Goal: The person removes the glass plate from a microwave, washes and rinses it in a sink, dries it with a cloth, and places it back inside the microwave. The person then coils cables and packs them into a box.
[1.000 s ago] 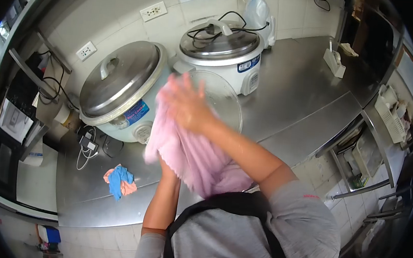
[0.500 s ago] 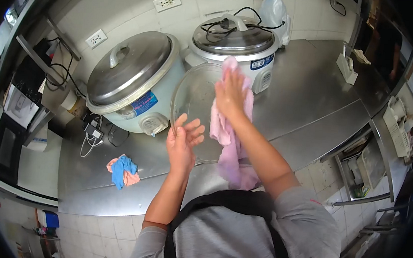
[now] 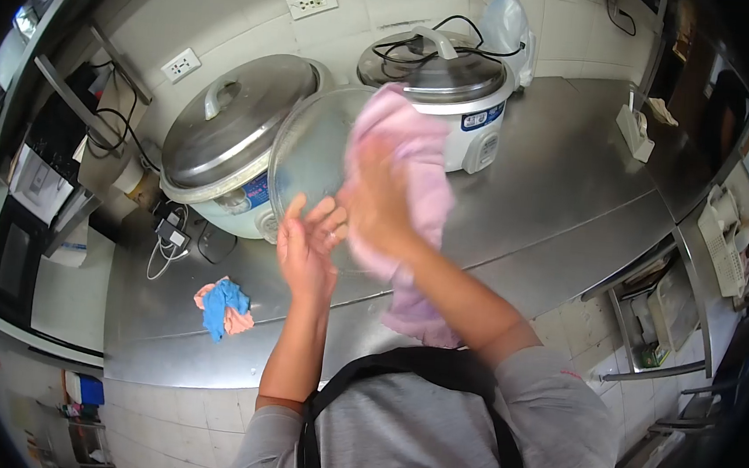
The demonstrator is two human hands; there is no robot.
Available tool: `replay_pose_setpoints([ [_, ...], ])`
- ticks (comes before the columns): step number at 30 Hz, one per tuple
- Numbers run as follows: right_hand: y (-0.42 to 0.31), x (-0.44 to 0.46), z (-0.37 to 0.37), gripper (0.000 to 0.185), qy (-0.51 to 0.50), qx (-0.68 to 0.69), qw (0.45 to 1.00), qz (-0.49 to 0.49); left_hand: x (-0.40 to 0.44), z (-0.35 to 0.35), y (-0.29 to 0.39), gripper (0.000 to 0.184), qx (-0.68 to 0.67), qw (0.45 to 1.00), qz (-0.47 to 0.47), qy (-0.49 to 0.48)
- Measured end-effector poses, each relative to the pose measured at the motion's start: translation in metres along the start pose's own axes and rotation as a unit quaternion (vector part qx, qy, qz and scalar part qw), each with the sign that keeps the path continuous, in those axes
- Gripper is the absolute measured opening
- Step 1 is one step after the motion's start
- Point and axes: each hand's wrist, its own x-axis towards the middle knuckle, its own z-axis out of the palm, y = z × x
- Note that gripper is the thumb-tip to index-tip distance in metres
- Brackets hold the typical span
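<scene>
In front of the rice cookers, a large clear round dish (image 3: pixel 312 137) is held up on its side; whether it is a bowl or a lid I cannot tell. At its lower left rim my left hand (image 3: pixel 310 251) supports it, fingers curved and partly spread. My right hand (image 3: pixel 382 199), blurred by motion, presses a pink cloth (image 3: pixel 424 167) against the dish's right side. The cloth's lower end hangs down over the counter's front edge. Part of the dish is hidden by the cloth and the right hand.
Two rice cookers, one pale green (image 3: pixel 242 127) and one white (image 3: pixel 442 107), stand at the back of the steel counter (image 3: pixel 555 178). Blue and pink cloths (image 3: pixel 224 307) lie at left near a charger (image 3: pixel 170 234). A white holder (image 3: pixel 634 131) stands at right.
The clear dish has moved left and tilted, with my left hand moving the same way. My right hand has swept the pink cloth down and left, and the cloth is spread wider.
</scene>
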Motion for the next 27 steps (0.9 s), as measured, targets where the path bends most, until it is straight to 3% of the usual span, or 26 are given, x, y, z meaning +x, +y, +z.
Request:
replay_pose_setpoints([
  [2,-0.031,-0.038,-0.008,0.054,-0.068,0.077,0.981,-0.163,0.006,-0.006,-0.004,0.036,0.002,0.999,0.023,0.024],
  [4,-0.037,-0.057,-0.027,0.05,-0.177,0.033,0.965,-0.19,0.015,-0.016,0.001,0.037,0.037,0.996,0.053,0.056],
  [5,-0.033,-0.061,-0.036,0.048,-0.23,0.012,0.952,-0.204,0.013,-0.024,0.001,0.038,-0.08,0.996,0.042,0.022],
  [6,-0.027,-0.058,-0.043,0.045,-0.253,0.19,0.949,0.009,0.01,-0.023,0.01,0.038,-0.055,0.998,0.04,0.012],
  [7,0.002,-0.058,-0.039,0.043,-0.214,0.243,0.942,0.091,0.007,-0.018,0.021,0.039,-0.033,0.999,0.04,0.003],
  [8,0.031,-0.059,-0.035,0.042,-0.161,0.301,0.925,0.167,0.006,-0.014,0.027,0.038,-0.04,0.999,0.027,0.009],
  [9,0.072,-0.064,-0.016,0.043,-0.06,0.248,0.96,0.115,0.002,-0.011,0.032,0.037,-0.045,0.999,0.011,0.019],
  [10,0.082,-0.039,-0.023,0.047,0.022,0.446,0.88,0.164,-0.001,-0.011,0.034,0.036,-0.051,0.998,-0.006,0.028],
  [11,0.083,-0.01,-0.037,0.052,0.104,0.619,0.751,0.205,-0.002,-0.018,0.032,0.033,-0.039,0.998,-0.054,0.012],
  [13,0.057,0.03,-0.084,0.06,-0.002,0.838,0.506,0.206,0.0,-0.038,0.023,0.026,-0.016,0.988,-0.149,-0.022],
  [14,0.043,0.043,-0.088,0.068,-0.02,0.853,0.474,0.216,-0.002,-0.031,0.013,0.021,0.035,0.985,-0.165,0.031],
  [17,0.013,0.04,-0.046,0.075,-0.028,0.901,0.351,0.255,0.002,-0.02,-0.009,0.019,0.063,0.987,-0.135,0.052],
  [19,-0.01,0.005,-0.032,0.081,-0.093,0.868,0.351,0.339,0.012,-0.006,0.004,0.021,0.124,0.985,-0.083,0.083],
  [21,-0.018,-0.032,-0.04,0.087,-0.166,0.929,0.099,0.315,0.019,-0.01,0.016,0.022,0.158,0.983,-0.054,0.081],
  [23,0.003,-0.054,-0.063,0.089,-0.194,0.89,0.215,0.351,0.021,-0.015,0.024,0.023,0.156,0.981,-0.066,0.093],
  [25,-0.002,-0.035,-0.112,0.091,-0.139,0.856,0.362,0.342,0.024,-0.025,0.026,0.022,0.164,0.978,-0.075,0.103],
  [27,-0.022,-0.005,-0.125,0.089,-0.031,0.866,0.398,0.303,0.024,-0.029,0.019,0.022,0.186,0.973,-0.102,0.084],
])
